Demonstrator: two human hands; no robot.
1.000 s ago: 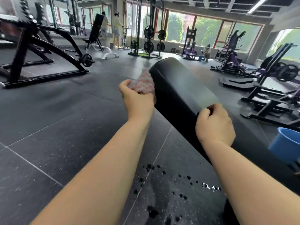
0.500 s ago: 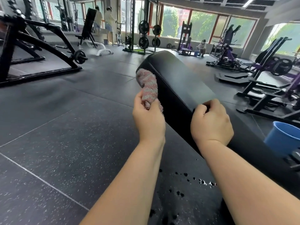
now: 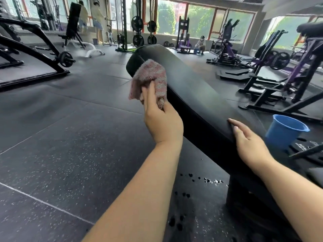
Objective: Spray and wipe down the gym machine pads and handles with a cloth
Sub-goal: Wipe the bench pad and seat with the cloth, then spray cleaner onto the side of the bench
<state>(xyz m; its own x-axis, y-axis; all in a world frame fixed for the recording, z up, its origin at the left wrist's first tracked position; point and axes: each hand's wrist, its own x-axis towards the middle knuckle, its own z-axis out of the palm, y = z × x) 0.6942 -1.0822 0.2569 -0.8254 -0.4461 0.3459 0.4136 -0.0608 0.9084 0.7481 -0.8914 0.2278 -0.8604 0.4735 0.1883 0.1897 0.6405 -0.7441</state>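
Two grips are at work on one long black pad (image 3: 201, 95). My left grip (image 3: 162, 123) is curled round the pink cloth (image 3: 150, 74), pinching it and holding it against the pad's left flank, towards its far end. My right grip (image 3: 248, 142) lies spread, fingers straight, resting flat on the pad's near edge. A blue bucket (image 3: 284, 131) stands to the right of the pad, and dark wet drops (image 3: 209, 180) dot the floor below its near end. I see no spray bottle. I judge the wiping partway done: I cannot tell how much of the pad is clean, and the handles probably remain.
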